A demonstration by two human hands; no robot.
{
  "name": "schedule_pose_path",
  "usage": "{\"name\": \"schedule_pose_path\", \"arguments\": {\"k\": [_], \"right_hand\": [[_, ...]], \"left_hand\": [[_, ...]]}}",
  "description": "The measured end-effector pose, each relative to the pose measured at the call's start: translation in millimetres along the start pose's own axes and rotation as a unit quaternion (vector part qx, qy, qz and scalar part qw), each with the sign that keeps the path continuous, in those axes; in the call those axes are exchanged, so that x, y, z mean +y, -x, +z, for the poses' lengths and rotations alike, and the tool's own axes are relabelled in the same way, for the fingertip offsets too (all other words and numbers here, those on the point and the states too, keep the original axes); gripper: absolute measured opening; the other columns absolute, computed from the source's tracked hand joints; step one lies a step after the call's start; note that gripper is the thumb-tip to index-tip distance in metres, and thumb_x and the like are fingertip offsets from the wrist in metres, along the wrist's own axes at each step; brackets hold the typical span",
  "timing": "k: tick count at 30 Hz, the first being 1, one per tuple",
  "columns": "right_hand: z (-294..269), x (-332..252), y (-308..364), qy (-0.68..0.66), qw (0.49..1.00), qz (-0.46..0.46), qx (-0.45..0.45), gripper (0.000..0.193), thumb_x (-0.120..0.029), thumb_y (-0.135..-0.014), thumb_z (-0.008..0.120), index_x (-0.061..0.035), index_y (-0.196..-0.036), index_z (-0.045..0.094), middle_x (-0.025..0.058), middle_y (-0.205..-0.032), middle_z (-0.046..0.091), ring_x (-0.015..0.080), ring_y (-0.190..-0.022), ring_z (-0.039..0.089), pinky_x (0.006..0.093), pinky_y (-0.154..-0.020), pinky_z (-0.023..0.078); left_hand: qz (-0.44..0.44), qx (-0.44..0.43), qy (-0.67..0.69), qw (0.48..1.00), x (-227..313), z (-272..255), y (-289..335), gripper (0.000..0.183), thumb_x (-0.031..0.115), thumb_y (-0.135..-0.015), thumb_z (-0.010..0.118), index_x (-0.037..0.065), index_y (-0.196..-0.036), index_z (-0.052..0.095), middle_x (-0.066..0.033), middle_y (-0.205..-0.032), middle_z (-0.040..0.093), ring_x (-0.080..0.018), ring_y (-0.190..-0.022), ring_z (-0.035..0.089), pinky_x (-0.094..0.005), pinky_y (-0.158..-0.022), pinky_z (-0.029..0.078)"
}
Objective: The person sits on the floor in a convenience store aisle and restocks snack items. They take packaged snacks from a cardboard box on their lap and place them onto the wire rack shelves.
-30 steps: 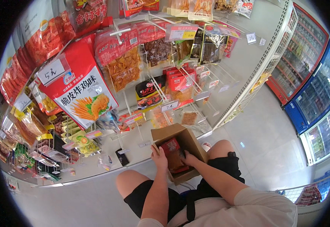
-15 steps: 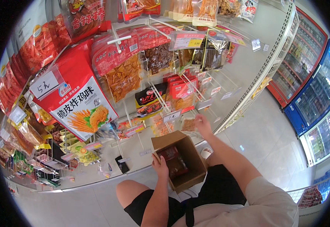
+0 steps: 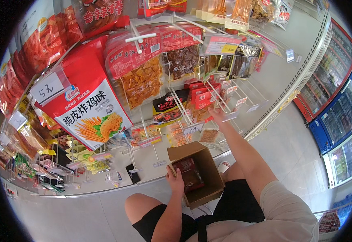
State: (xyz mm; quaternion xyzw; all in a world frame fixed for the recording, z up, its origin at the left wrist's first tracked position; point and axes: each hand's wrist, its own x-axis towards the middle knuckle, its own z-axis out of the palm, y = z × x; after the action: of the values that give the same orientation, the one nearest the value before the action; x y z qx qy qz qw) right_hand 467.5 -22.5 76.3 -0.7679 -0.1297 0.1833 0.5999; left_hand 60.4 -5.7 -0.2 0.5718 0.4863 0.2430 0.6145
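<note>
An open cardboard box (image 3: 202, 199) rests by my lap, with dark red snack packets (image 3: 189, 171) lying inside. My left hand (image 3: 176, 180) is closed on the left edge of the box, thumb along the cardboard. Ahead, red snack packets (image 3: 201, 99) hang on a wire hook. My right hand (image 3: 218, 117) reaches up to them, its fingers closed at the lower right edge of the front packet; some fingertips are hidden. A black packet (image 3: 170, 108) hangs just left of the red ones. Under my right wrist, a clear pack of small pieces (image 3: 209, 136) lies on the shelf base.
Hooks with price holders (image 3: 194, 128) stick out around my right hand. A large red and white snack bag (image 3: 93, 109) hangs to the left. A black phone (image 3: 133, 173) lies on the shelf base. Glass-door coolers (image 3: 343, 121) stand at the right beyond the shelf end panel (image 3: 301, 76).
My right hand has moved up from above the shelf base to the hanging red packets. My left hand stays on the box. The whole view has shifted slightly.
</note>
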Motion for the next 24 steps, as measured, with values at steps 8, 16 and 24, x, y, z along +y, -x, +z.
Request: {"name": "schedule_pose_path", "arguments": {"k": [8, 16, 24], "right_hand": [[-33.8, 13.6, -29.2, 0.177, 0.979, -0.081, 0.053, 0.104, -0.073, -0.088, 0.065, -0.0142, -0.164, 0.027, 0.0139, -0.166, 0.035, 0.0281, -0.155, 0.03, 0.0527, -0.126, 0.006], [-33.1, 1.4, -39.3, 0.128, 0.983, -0.133, 0.002, 0.085, -0.067, -0.091, 0.062, -0.0198, -0.158, 0.041, 0.007, -0.163, 0.04, 0.0272, -0.152, 0.035, 0.065, -0.12, 0.0], [-23.8, -6.4, 18.7, -0.091, 0.994, -0.052, -0.015, 0.069, -0.039, -0.096, 0.073, -0.0207, -0.154, 0.04, 0.0032, -0.151, 0.052, 0.0242, -0.139, 0.049, 0.0547, -0.11, 0.04]], "left_hand": [[0.002, -0.029, -0.019, 0.999, 3.5, 4.6, 5.4, 0.074, 0.035, -0.105, 0.061, 0.011, -0.165, 0.025, -0.0255, -0.145, 0.036, -0.0381, -0.128, 0.047, -0.0429, -0.11, 0.04], [0.055, 0.017, -0.062, 0.996, -28.8, 11.6, -8.9, 0.078, 0.03, -0.102, 0.066, 0.006, -0.164, 0.026, -0.0282, -0.139, 0.048, -0.04, -0.127, 0.05, -0.0445, -0.109, 0.041], [-0.012, -0.033, -0.004, 0.999, -13.1, -5.3, 5.1, 0.069, 0.016, -0.092, 0.065, -0.004, -0.151, 0.036, -0.0278, -0.133, 0.058, -0.0404, -0.123, 0.058, -0.0429, -0.109, 0.043]]}}
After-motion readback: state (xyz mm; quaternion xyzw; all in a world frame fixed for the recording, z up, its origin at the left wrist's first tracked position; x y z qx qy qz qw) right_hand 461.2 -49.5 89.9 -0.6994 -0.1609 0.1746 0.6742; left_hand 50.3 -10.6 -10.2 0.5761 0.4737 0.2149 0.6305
